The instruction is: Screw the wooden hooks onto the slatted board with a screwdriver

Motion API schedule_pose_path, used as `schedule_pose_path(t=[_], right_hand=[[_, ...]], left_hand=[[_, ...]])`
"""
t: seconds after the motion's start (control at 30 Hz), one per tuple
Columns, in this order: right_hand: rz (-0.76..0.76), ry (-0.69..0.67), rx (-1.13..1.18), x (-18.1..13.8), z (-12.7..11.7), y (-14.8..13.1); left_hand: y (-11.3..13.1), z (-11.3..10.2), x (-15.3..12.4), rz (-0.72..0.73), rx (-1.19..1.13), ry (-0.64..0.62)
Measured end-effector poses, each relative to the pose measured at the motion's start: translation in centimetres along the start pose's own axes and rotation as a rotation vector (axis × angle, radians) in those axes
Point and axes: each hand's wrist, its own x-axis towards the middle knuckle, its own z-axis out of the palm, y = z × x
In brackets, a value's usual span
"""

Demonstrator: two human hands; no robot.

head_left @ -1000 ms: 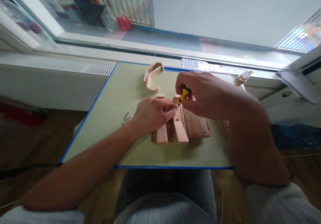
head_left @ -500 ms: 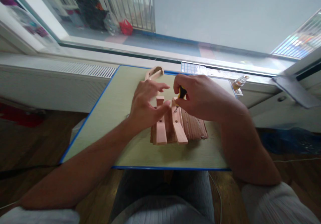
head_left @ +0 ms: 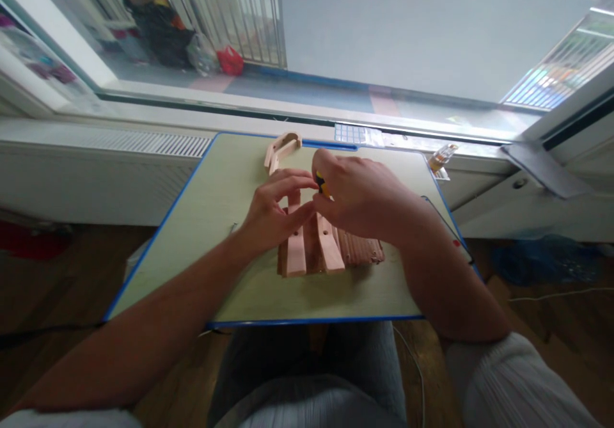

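My right hand (head_left: 357, 194) is closed around a small screwdriver with a yellow and black handle (head_left: 322, 187), held upright over the pale wooden slats (head_left: 311, 250). These slats lie on a ribbed brown wooden board (head_left: 359, 249) on the green table (head_left: 225, 223). My left hand (head_left: 273, 214) rests on the left slat, fingers curled and reaching toward the screwdriver handle; thumb and fingertips nearly meet beside it. The screwdriver tip is hidden behind my hands.
A curved pale wooden piece (head_left: 281, 150) lies at the table's far edge. Loose screws (head_left: 232, 228) sit left of my left hand. A small bottle (head_left: 441, 157) and a grid-patterned packet (head_left: 357, 135) rest on the windowsill. A radiator grille (head_left: 144, 143) runs along the left.
My left hand let go of the slat area near the screw, lifted, and now reaches toward the screwdriver handle. The right hand with the screwdriver shifted slightly left. The view moved a little.
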Motion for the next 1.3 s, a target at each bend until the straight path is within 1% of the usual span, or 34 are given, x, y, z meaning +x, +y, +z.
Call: schedule_pose_path(t=[0.1, 0.17, 0.37, 0.47, 0.53, 0.57, 0.63, 0.7, 0.73, 0.8, 0.9, 1.0, 1.2, 1.3], right_hand=[[-0.023, -0.032, 0.005, -0.7, -0.4, 0.0], [-0.023, -0.032, -0.003, -0.8, -0.4, 0.1], [0.029, -0.001, -0.026, 0.0, -0.3, 0.3], [0.047, -0.002, -0.032, 0.3, -0.6, 0.6], [0.035, 0.002, -0.017, 0.1, -1.1, 1.2], [0.009, 0.001, 0.004, -0.1, -1.4, 1.7], [-0.061, 0.023, 0.116, -0.7, -2.1, 2.7], [-0.145, 0.1, 0.257, -1.2, -2.7, 3.4], [-0.143, 0.094, 0.3, -1.4, -3.0, 3.5], [-0.161, 0.103, 0.312, -1.6, -3.3, 3.5], [-0.146, 0.114, 0.259, -1.3, -3.2, 3.0], [-0.099, 0.157, 0.238, -0.9, -2.9, 2.6], [-0.05, 0.217, 0.167, -0.6, -2.9, 2.6], [-0.01, 0.213, 0.143, -0.6, -3.0, 2.6]], left_hand=[[-0.1, 0.1, 0.0, -0.03, -0.033, -0.048], [-0.2, 0.3, -0.1, -0.049, -0.064, -0.058], [-0.8, 1.2, -0.1, -0.053, -0.127, -0.014], [-0.9, 1.4, -0.1, -0.031, -0.113, -0.014], [-0.9, 1.4, -0.1, -0.021, -0.114, -0.01], [-0.9, 1.5, -0.2, -0.021, -0.119, -0.01], [-0.8, 1.5, -0.2, -0.024, -0.131, -0.014], [-0.7, 1.5, -0.1, -0.024, -0.139, -0.025], [-0.7, 1.5, -0.1, -0.02, -0.141, -0.029], [-0.7, 1.4, -0.1, -0.007, -0.142, -0.033], [-0.7, 1.5, -0.2, 0.012, -0.131, -0.037], [-0.9, 1.5, -0.4, 0.027, -0.109, -0.028], [-1.2, 1.7, -0.6, 0.069, -0.046, -0.017], [-1.3, 1.8, -0.6, 0.07, -0.066, 0.0]])
